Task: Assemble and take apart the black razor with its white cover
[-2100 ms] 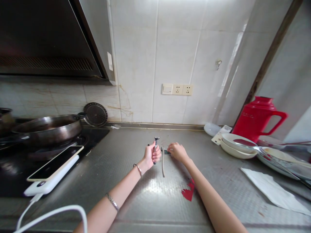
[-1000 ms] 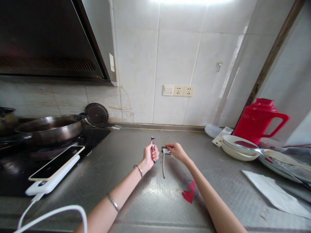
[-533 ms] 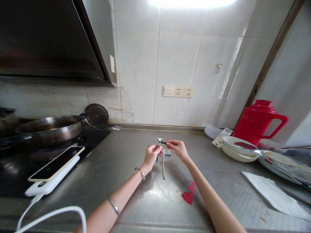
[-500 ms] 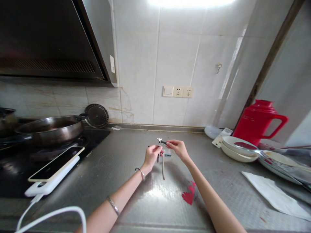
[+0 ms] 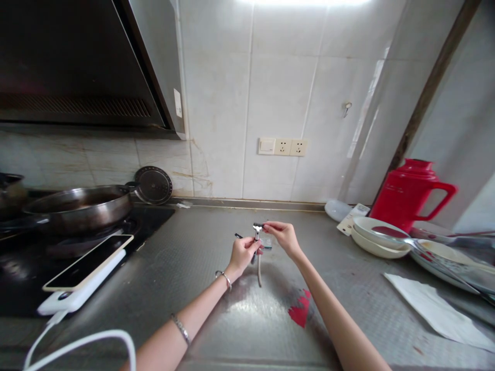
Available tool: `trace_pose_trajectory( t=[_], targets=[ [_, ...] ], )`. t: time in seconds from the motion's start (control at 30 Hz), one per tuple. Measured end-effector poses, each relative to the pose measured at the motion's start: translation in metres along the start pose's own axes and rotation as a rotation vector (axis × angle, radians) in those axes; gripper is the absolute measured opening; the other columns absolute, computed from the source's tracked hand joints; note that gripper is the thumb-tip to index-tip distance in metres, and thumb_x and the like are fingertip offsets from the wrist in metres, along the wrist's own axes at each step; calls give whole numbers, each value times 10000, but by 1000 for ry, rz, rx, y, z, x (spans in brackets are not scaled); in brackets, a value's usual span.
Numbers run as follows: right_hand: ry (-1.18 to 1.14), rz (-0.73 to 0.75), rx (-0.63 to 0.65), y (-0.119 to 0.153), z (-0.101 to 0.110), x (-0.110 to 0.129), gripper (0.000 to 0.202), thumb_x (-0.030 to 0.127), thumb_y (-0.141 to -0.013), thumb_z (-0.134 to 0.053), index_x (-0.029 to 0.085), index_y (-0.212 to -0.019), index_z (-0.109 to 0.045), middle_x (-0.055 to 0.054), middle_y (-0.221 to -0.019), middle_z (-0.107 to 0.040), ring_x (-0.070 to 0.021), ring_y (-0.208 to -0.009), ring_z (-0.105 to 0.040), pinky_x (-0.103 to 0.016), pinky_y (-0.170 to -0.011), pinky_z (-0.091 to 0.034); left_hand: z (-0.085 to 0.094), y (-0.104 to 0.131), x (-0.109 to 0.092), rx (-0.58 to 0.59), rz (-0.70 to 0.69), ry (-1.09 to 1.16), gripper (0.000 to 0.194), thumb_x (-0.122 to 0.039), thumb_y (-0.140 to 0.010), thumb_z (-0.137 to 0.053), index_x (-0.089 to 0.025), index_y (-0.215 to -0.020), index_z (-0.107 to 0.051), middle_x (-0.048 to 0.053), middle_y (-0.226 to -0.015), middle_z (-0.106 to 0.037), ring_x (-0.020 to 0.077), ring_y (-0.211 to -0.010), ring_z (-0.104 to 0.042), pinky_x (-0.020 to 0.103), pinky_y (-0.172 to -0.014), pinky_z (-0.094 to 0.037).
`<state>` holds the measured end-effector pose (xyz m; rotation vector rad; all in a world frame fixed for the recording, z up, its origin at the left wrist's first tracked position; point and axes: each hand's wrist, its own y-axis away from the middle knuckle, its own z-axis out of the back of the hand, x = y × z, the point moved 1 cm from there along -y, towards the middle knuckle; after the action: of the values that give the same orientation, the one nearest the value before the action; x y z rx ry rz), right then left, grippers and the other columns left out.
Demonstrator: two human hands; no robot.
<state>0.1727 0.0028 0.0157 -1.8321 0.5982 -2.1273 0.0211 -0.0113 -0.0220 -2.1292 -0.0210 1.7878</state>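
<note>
My left hand is closed around a small silver T-shaped piece that looks like a razor handle, its forked head pointing up. My right hand pinches a short dark strip, like a razor head, at the top of that fork. The two pieces meet there; whether they are joined I cannot tell. Just beyond the left hand, a small black piece shows. A thin beige strip extends below the fingers. Behind the hands, a small clear item with a dark edge is partly hidden.
On the left are a steel pan on the black hob and a phone on a white power bank with a cable. A red flask, bowls and white paper stand or lie right. A red patch marks the steel counter.
My right hand has brought the dark strip left onto the forked head. The silver piece has shifted slightly right and shows more of its stem above the left fingers.
</note>
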Motion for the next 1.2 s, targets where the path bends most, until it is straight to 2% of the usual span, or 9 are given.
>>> trace_pose_trajectory(
  t=[0.33,0.77,1.2],
  targets=[
    [-12,25,16,0,-3,-1,242,359,-653,-676,158,-781,-722,-79,-756,-719,-223,-724,-671,-326,-682,-528,0,1,0,13,1,-29,242,-369,-672,-664,-127,-678,-664,62,-651,-679,179,-567,-624,269,-563,-475],
    [72,80,75,2,-5,-1,198,339,-721,-602,171,-782,-685,-59,-763,-708,-197,-741,-654,-306,-698,-521,1,1,2,11,25,-1,227,-348,-662,-680,-122,-643,-661,57,-611,-663,172,-553,-612,265,-551,-478],
    [100,147,22,4,-9,-3,169,321,-745,-572,178,-787,-652,-57,-779,-687,-181,-741,-638,-287,-693,-512,-3,3,-1,23,98,97,228,-333,-645,-704,-112,-636,-650,62,-607,-655,169,-547,-611,278,-553,-496]
  ],
)
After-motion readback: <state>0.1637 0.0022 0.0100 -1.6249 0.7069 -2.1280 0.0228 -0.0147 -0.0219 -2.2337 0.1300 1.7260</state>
